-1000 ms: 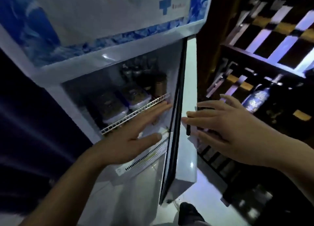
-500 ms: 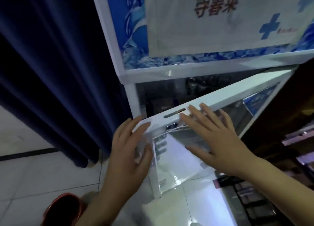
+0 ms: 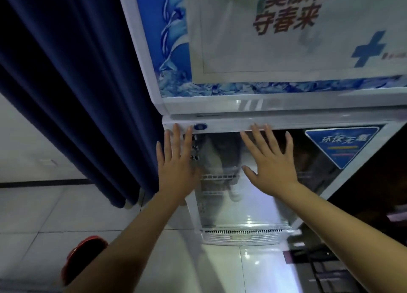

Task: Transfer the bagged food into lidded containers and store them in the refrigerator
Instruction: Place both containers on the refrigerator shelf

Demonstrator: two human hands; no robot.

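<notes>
Squarely ahead, the white refrigerator (image 3: 242, 107) stands beside a pleated navy curtain (image 3: 77, 83), its smooth glass door (image 3: 242, 206) flush with the frame. The left hand (image 3: 176, 167) lies flat at the door's white edge and the right hand (image 3: 273, 160) on the glass, fingers straight and spread, holding nothing. Behind the glass show thin wire shelves (image 3: 218, 177); what stands on them is too dim to tell.

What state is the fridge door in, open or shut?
Shut: the door lies flush with the fridge, no gap showing; left hand and right hand press flat on it.
</notes>
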